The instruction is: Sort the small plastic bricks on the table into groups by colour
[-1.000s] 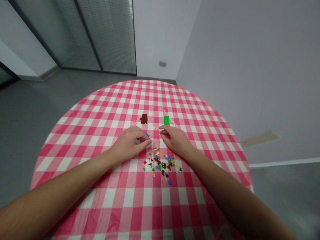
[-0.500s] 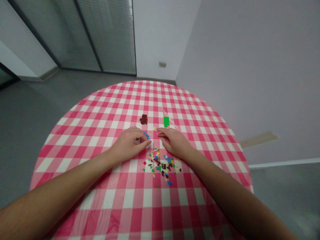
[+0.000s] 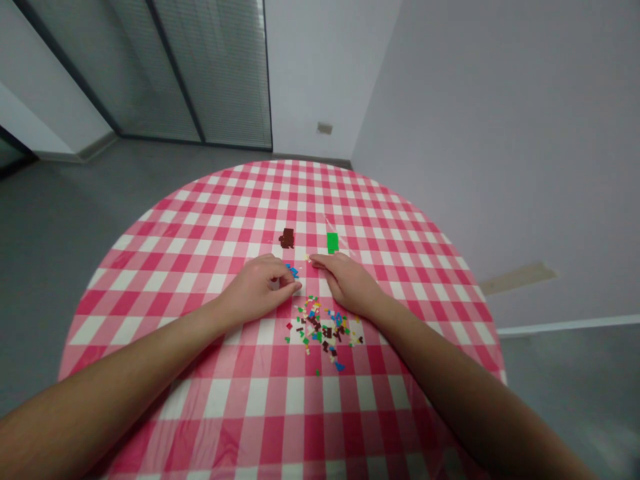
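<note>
My left hand [image 3: 260, 285] rests on the table with its fingers loosely curled and the thumb stretched out. I see nothing in it. Small blue toy bricks [image 3: 293, 271] lie right at its fingertips, partly covered by them. On the other side, my right hand [image 3: 354, 283] reaches inward, fingers extended and thumb tucked low. Its fingertips are at a few tiny pale yellow pieces [image 3: 308, 257]; whether they touch them is too small to tell. Between the wrists, nearer me, a loose pile of tiny mixed-colour bricks [image 3: 325, 330] is spread out.
Beyond my hands lie a cluster of dark brown bricks [image 3: 287, 238] and a flat green piece [image 3: 333, 242]. The round table has a red-and-white checked cloth [image 3: 240, 413]. A wall [image 3: 500, 133] stands close on the right, glass panels [image 3: 220, 73] at the back left.
My right hand has shifted slightly to the left, its fingers straightening toward the pale yellow pieces. My left hand stays nearly still.
</note>
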